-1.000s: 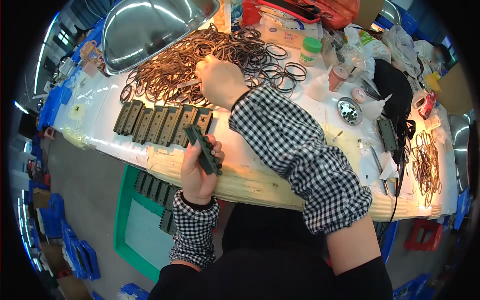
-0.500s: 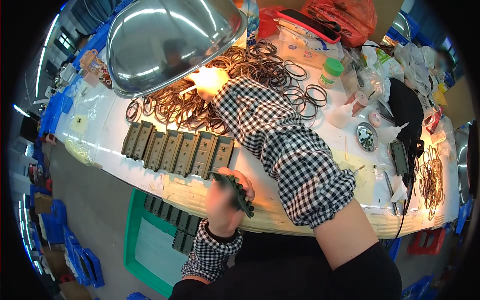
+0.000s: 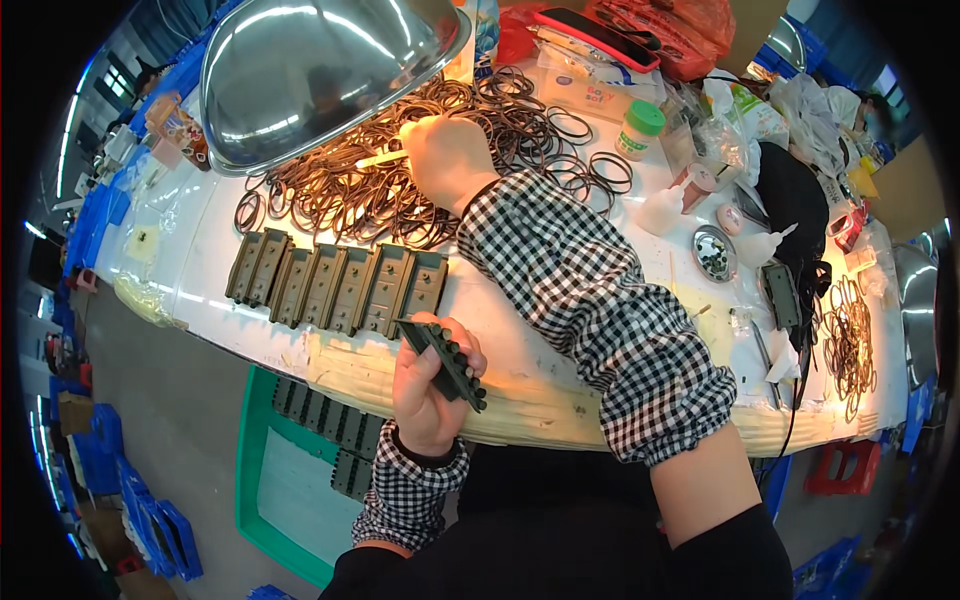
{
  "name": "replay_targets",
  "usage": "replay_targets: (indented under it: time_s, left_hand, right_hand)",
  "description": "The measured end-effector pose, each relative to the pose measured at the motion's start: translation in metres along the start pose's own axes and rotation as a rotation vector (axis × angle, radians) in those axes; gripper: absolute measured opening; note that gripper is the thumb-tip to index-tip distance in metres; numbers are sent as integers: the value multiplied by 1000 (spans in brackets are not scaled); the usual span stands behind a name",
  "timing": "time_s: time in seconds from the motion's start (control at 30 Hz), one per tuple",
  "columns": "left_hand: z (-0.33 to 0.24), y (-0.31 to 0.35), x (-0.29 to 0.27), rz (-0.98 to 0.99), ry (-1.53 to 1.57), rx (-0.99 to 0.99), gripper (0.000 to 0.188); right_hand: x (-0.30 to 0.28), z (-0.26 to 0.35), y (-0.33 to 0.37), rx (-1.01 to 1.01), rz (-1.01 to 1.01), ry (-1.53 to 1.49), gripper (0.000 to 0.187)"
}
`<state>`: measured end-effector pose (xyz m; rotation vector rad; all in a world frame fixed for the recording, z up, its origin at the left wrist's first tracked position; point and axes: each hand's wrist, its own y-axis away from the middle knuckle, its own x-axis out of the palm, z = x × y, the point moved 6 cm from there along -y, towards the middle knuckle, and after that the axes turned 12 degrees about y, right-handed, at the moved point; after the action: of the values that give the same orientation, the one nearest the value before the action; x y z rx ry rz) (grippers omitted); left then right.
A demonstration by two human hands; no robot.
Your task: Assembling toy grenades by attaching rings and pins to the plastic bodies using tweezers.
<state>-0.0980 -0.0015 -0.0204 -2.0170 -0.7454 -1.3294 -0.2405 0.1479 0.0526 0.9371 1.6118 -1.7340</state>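
Observation:
My left hand (image 3: 422, 408) grips a dark green moulded plastic part (image 3: 452, 375) at the table's near edge. The part is tilted, with a row of round knobs along its right side. My right hand (image 3: 445, 158) is closed round a thin pale stick (image 3: 381, 159), whose tip points left over a heap of brown rubber-like rings (image 3: 340, 205). What the right fingers hide of the stick cannot be seen. Left of my left hand stands a row of green trough-shaped parts (image 3: 348, 290), set side by side, hollow side up.
A shiny domed lamp shade (image 3: 320, 85) hangs over the rings. Under the table edge stands a green crate (image 3: 250, 470) with more dark parts. On the right are a green-capped jar (image 3: 640, 130), a small metal dish (image 3: 714, 253), squeeze bottles and a dark cable.
My right hand with the stick has moved slightly up and out of the brightest lamp glare. My left hand has turned the green part a little. The whole view has shifted slightly.

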Motion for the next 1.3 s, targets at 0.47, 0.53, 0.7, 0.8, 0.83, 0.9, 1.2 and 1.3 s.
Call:
replay_targets:
  time_s: [0.47,0.53,0.7,0.8,0.83,0.9,1.2,1.3]
  left_hand:
    - [-1,2,-6,-55,-94,25,15]
    - [-2,5,-6,-36,-82,65,19]
    - [-23,16,11,58,-45,131,35]
    - [-12,15,44,267,-94,-8,41]
    - [-7,16,50,337,-119,-73,43]
    - [11,24,62,459,-197,-256,46]
    - [39,36,58,298,-1,-379,58]
    - [42,33,56,284,-22,-364,59]
  right_hand:
    - [-81,-43,46,168,-286,-160,9]
    - [-107,-42,55,188,-344,-297,12]
    - [-169,-21,102,132,-239,-627,12]
    - [-190,-22,141,162,-184,-789,10]
    - [-194,-22,153,216,-107,-736,11]
    - [-202,-23,173,264,-48,-675,13]
    - [-172,-52,243,641,350,-1247,22]
    - [-167,-56,254,667,366,-1351,24]
